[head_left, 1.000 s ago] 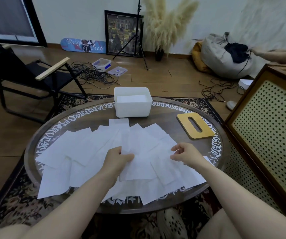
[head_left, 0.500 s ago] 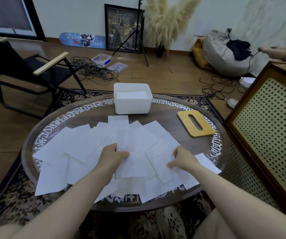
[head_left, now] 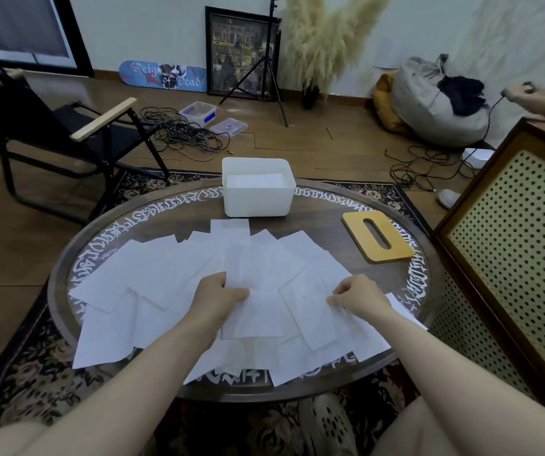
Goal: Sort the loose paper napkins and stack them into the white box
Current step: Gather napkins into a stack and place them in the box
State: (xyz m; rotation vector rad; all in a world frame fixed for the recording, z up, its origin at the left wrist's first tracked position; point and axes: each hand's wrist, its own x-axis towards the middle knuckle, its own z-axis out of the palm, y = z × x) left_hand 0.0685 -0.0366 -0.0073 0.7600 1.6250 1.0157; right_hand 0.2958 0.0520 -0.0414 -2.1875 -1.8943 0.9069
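Several loose white paper napkins (head_left: 152, 278) lie spread and overlapping across the near half of the round table (head_left: 317, 222). The white box (head_left: 258, 202) stands at the table's far middle, with a layer of white napkins inside. My left hand (head_left: 218, 299) pinches the left edge of a napkin (head_left: 254, 291) in the middle of the pile. My right hand (head_left: 358, 296) pinches the right edge of another napkin (head_left: 310, 307) beside it. Both hands are well short of the box.
A yellow wooden lid with a slot (head_left: 378, 236) lies on the table's right. A perforated cabinet (head_left: 524, 245) stands close on the right, a black folding chair (head_left: 51, 133) at the left. Another person's hand (head_left: 527, 93) shows at the far right.
My right hand has moved down onto the pile and taken a napkin's edge. My left hand keeps its grip on the middle napkin. The napkins under my hands have shifted a little.
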